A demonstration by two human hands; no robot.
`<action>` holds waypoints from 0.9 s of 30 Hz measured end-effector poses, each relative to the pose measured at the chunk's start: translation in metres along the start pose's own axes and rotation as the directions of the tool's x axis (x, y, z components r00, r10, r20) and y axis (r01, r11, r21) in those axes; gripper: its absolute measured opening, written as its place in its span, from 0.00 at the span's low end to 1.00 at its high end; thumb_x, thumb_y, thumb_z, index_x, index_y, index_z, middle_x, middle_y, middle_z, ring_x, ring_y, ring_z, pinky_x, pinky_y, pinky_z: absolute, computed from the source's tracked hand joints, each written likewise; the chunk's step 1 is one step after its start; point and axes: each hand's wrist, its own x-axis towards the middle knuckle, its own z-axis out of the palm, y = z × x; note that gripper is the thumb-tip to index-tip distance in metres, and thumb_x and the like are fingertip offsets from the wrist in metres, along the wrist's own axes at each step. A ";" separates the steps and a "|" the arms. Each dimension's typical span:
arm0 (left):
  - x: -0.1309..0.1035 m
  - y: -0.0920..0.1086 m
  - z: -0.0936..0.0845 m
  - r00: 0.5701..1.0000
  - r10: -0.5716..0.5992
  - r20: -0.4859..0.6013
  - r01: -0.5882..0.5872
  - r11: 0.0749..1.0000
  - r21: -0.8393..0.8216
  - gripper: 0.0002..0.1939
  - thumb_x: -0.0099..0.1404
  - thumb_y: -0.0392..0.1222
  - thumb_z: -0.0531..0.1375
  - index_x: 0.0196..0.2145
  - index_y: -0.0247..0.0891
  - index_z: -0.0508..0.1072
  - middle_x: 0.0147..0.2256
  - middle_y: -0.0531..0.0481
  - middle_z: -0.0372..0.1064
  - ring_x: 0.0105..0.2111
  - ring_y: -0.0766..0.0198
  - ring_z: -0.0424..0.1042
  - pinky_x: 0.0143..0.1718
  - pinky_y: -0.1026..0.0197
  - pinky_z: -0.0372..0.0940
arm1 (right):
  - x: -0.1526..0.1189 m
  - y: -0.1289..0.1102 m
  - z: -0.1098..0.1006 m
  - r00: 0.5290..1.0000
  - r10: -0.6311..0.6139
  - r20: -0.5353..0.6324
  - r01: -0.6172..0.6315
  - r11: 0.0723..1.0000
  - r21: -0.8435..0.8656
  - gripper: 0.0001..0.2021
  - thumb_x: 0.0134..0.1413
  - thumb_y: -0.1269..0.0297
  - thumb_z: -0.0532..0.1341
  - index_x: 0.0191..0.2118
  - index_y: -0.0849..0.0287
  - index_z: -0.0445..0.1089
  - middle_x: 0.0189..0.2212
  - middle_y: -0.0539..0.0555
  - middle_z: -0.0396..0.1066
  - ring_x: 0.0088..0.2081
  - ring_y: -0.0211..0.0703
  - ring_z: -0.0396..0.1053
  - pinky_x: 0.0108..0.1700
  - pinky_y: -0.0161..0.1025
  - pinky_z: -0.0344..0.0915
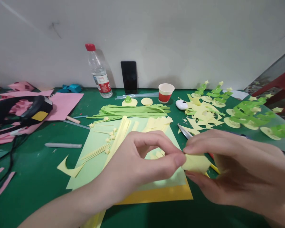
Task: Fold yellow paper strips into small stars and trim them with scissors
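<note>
A small piece of pale yellow paper (196,163) is held between both hands in front of the mat. My left hand (147,155) pinches its left end between thumb and forefinger. My right hand (237,161) grips the piece from the right, fingers above and thumb below. Under the hands lie light green sheets (90,158) over an orange-yellow sheet (166,193). Yellow strips (120,136), thin rolled sticks and tiny stars (111,136) rest on the sheets. Scissors (185,131) lie partly hidden behind my right hand.
Green strips (133,110), a paper cup (166,93), a bottle (101,77) and a phone (129,77) stand or lie behind. Yellow scraps (204,114) and green spiral pieces (249,112) are at right. Pink paper (65,104) and a black strapped device (38,110) are at left.
</note>
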 end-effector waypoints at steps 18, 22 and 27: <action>0.001 -0.002 -0.001 1.000 0.006 0.001 -0.006 1.000 -0.012 0.09 0.53 0.31 0.60 0.18 0.39 0.70 0.22 0.57 0.63 0.29 0.65 0.65 0.36 0.59 0.60 | 0.008 0.002 -0.006 0.996 -0.054 0.066 0.048 0.996 0.081 0.04 0.55 0.68 0.62 0.33 0.55 0.66 0.16 0.45 0.74 0.14 0.31 0.70 0.19 0.18 0.68; 0.000 -0.001 0.000 0.999 0.039 -0.007 -0.039 0.998 -0.053 0.08 0.53 0.31 0.62 0.18 0.38 0.72 0.22 0.58 0.63 0.27 0.67 0.65 0.33 0.61 0.60 | 0.001 0.005 -0.007 0.997 0.012 0.077 -0.027 0.979 0.204 0.07 0.49 0.73 0.65 0.32 0.57 0.66 0.15 0.45 0.72 0.18 0.32 0.71 0.22 0.21 0.69; 0.000 0.000 0.000 0.999 0.044 -0.029 -0.046 0.998 -0.047 0.09 0.52 0.30 0.62 0.18 0.39 0.75 0.22 0.58 0.63 0.25 0.69 0.65 0.32 0.62 0.61 | -0.006 0.006 -0.003 0.991 0.086 0.100 -0.111 0.955 0.274 0.08 0.49 0.74 0.66 0.31 0.57 0.67 0.18 0.47 0.73 0.20 0.34 0.71 0.22 0.25 0.69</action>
